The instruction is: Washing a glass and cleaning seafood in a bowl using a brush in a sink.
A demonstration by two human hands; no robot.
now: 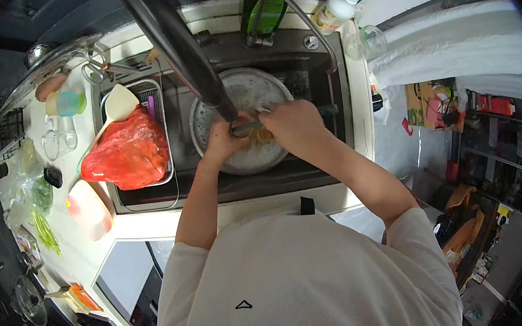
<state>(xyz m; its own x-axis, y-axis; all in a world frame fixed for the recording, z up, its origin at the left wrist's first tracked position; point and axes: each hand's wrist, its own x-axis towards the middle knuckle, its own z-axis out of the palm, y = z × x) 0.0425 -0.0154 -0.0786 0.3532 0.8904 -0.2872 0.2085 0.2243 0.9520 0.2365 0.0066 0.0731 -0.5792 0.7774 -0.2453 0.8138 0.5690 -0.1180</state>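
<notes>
Both hands are over a round metal basin (263, 162) of foamy water in the dark sink. A long, narrow grey-green utensil (249, 127) lies across the basin; its exact kind is unclear. Around its left end, just below the black faucet spout, curl the fingers of my left hand (224, 140). My right hand (294, 122) is closed over the middle of it, and its far end sticks out to the right. A thin whitish tip (263, 109) shows by the right fingers. Something yellow-brown (261, 136), blurred, sits between the hands at the water.
The black faucet (173, 42) slants overhead. Left in the sink, a wire basket (166, 125) holds a red plastic bag (125, 152) and a pale spatula (121, 103). Behind stand a green bottle (267, 10), a thin curved tap (306, 15) and a spray bottle (337, 9).
</notes>
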